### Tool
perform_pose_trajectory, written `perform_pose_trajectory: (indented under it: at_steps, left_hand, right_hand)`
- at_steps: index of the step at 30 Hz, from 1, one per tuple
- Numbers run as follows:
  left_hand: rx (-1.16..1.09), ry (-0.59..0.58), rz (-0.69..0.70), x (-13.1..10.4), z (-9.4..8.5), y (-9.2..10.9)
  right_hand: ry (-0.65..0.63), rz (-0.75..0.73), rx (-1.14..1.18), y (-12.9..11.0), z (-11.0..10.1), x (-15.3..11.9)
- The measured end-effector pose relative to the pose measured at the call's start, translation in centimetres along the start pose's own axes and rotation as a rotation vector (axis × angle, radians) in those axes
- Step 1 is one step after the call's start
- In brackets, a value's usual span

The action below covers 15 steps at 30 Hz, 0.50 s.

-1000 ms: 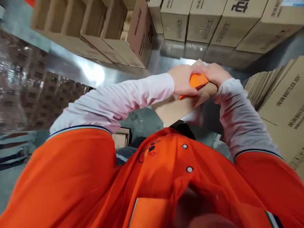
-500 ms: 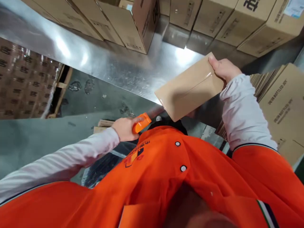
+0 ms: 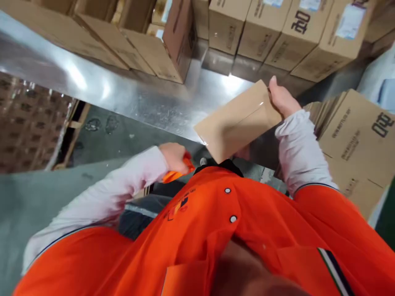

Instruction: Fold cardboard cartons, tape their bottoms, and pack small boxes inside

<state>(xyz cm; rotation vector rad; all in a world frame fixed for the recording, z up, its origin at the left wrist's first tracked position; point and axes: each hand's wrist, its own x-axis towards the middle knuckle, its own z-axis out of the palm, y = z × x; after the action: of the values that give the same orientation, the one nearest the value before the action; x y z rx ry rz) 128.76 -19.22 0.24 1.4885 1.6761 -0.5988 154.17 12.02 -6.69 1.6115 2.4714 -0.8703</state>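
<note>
A small closed cardboard box is tilted over the front edge of the metal table, with glossy clear tape at its left edge and upper right. My right hand grips its right end, thumb up along the edge; the other fingers are hidden behind it. My left hand, blurred, is closed around an orange tape dispenser close to my orange shirt, left of the box and apart from it. Most of the dispenser is covered by the hand.
Open cartons stand along the back left of the shiny metal table, closed cartons at the back right. Flattened cardboard is stacked at right. A wrapped pallet load sits on the floor at left.
My left hand has turned over and risen slightly, hiding more of the dispenser. The box and right hand have shifted slightly left in view as the camera moved.
</note>
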Motion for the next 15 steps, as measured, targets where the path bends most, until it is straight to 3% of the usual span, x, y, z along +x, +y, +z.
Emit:
perform_pose_trajectory:
  at_steps: [3,5,7,9,11,13,15]
  left_hand:
    - [-0.017,0.237,0.12,-2.4,-8.0,3.0]
    - [0.009,0.442,0.198,-0.9,-12.0,7.2]
    - [0.007,0.559,0.265,2.6,-13.9,11.6]
    - [-0.024,0.561,0.292,6.4,-14.2,14.5]
    - [-0.041,0.512,0.294,8.4,-13.2,14.9]
    - [-0.023,0.456,0.281,7.4,-11.4,12.9]
    - [0.013,0.395,0.223,4.0,-8.8,9.2]
  right_hand:
    - [-0.034,0.027,0.161,1.4,0.4,-0.4]
    - [-0.077,0.038,0.231,2.2,0.6,-0.4]
    - [-0.101,0.021,0.274,2.6,0.7,-0.4]
    - [-0.111,0.008,0.277,2.5,0.7,-0.5]
    - [-0.129,0.005,0.264,2.0,0.6,-0.8]
    - [-0.144,0.013,0.248,1.4,0.6,-1.0]
    - [-0.144,0.022,0.25,1.0,0.7,-1.2]
